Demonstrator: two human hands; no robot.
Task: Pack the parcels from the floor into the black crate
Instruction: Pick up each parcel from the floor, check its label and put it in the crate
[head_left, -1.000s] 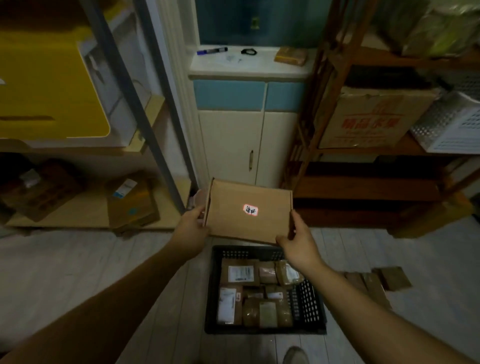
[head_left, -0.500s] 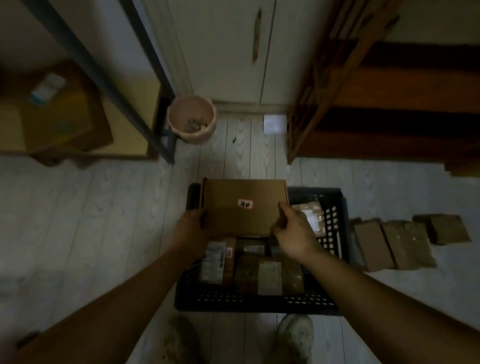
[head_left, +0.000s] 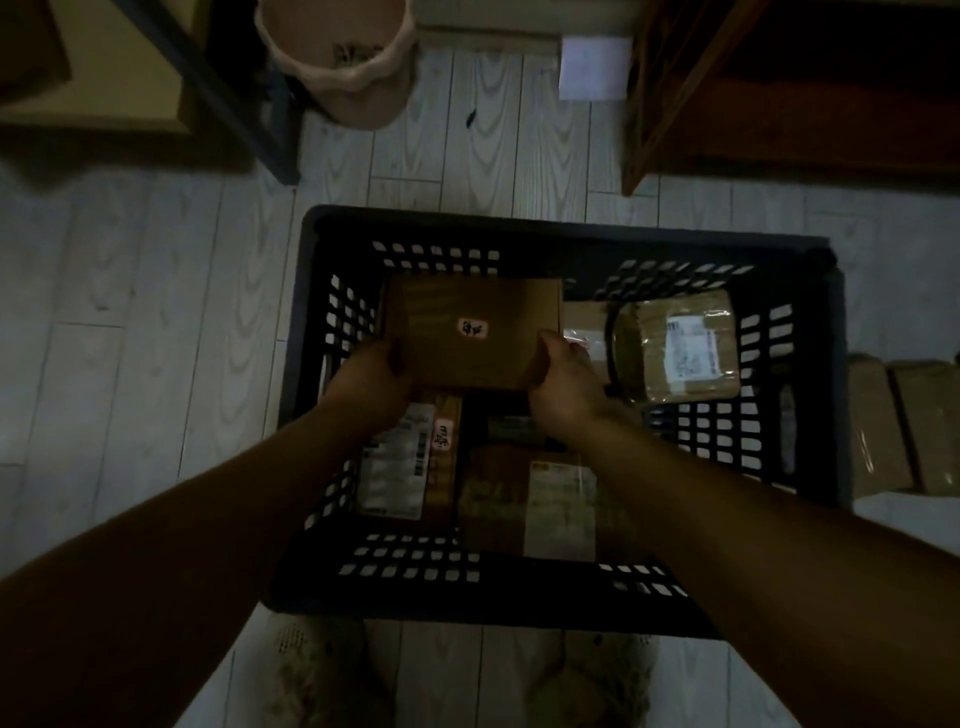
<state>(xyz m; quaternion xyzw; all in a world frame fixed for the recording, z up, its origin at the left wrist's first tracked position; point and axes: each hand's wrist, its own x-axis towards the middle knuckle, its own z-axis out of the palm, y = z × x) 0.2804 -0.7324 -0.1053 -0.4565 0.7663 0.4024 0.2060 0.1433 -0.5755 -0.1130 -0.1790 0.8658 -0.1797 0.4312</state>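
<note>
The head view looks straight down into the black crate, which stands on a pale plank floor. Both bare forearms reach in over its near wall. The left hand grips the near left corner of a flat brown box, and the right hand grips the near right corner, its fingers curled over the edge. The box lies level inside the crate, in the far left part, close to the far and left walls (whether it rests on what lies under it cannot be told). A small pink sticker with handwriting sits in the middle of its top.

More parcels fill the crate. A taped parcel with a white label lies in the far right part, near the right hand. In the near left part, under the left wrist, lies a labelled parcel with a long white label. Just to its right is a brown parcel, partly crossed by the right forearm.

On the floor just beside the crate's right wall lie the loose parcels, brown and flat. Beyond the crate stand a pink bucket next to a dark rack leg, a white sheet and a wooden shelf. Two pale shoes show at the near edge (dim and blurred), their toes by the crate's near wall.
</note>
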